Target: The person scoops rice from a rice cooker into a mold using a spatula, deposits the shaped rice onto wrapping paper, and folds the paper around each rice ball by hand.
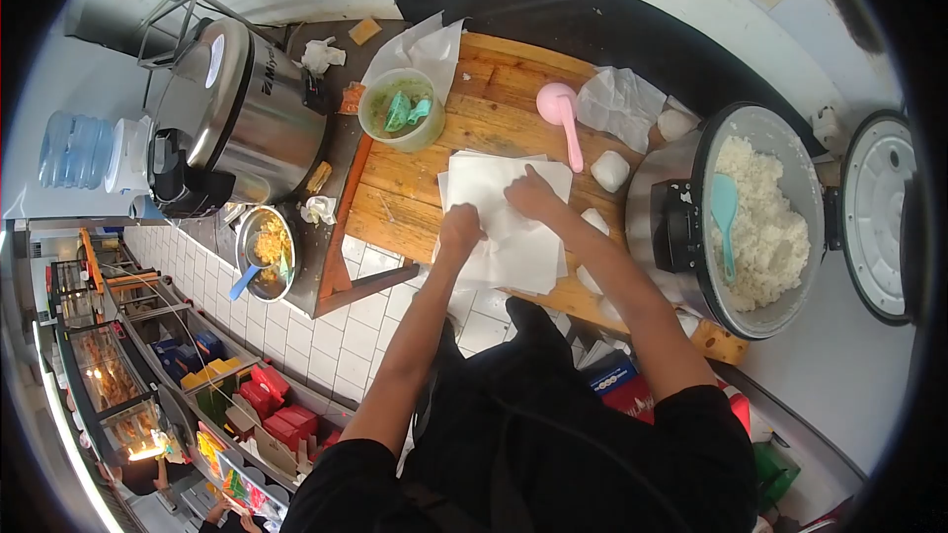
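A stack of white paper sheets [504, 262] lies slightly fanned on the wooden table. My left hand [461, 229] rests on its left part with the fingers curled in; what they hold, if anything, is hidden. My right hand [534, 195] lies on the upper right part of the sheets, index finger stretched out and the other fingers bent under. Just beyond the right hand is a pink ladle-like scoop [563, 118] with its handle towards me. White wrapped bundles [610, 171] sit to the right of the paper, partly behind my right forearm.
At the right stands an open rice cooker [681, 227] of white rice [755, 207] with a turquoise paddle [725, 222]. A tub of green food [402, 109] is at the table's far left. Farther left are a closed steel cooker [262, 109] and a bowl of yellow food [265, 242].
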The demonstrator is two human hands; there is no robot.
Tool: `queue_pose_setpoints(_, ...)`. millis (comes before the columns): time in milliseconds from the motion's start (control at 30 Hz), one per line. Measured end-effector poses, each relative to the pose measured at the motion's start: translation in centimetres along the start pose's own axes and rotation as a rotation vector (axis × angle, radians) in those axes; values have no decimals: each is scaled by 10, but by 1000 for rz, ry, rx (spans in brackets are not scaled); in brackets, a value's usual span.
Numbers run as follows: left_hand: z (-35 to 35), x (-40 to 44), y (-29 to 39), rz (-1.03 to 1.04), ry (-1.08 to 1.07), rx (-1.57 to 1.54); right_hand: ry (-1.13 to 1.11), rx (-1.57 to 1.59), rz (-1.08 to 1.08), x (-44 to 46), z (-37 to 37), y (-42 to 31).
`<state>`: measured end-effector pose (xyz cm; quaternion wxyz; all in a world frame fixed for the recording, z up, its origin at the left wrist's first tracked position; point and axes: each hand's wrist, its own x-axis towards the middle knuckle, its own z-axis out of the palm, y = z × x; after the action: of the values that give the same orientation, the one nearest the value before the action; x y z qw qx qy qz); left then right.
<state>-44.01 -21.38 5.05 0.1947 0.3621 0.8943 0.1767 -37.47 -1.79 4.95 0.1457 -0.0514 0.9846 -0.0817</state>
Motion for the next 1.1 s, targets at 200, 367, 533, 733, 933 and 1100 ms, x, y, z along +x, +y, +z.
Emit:
queue_pose_setpoints(200, -8, 26, -10, 16, -83, -12, -89, 97, 19, 10, -9, 9)
queue_pose_setpoints(367, 18, -19, -9, 72, -30, -17, 204, 467, 84, -22, 33, 12)
queue_pose_setpoints(533, 28, -70, 24, 235, 293, 150, 319, 561, -48, -76, 6, -1)
queue_pose_setpoints(733, 40, -64, 6, 253, 242, 324, 307, 50, -177, -43, 52, 19)
queue_pose_setpoints(933, 20, 16, -32, 73, -111, 275, 281, 177, 286, 14, 61, -41)
queue_pose_setpoints(1100, 5, 60, -16, 731, -174, 103, 384, 585, 751, -33, 45, -77)
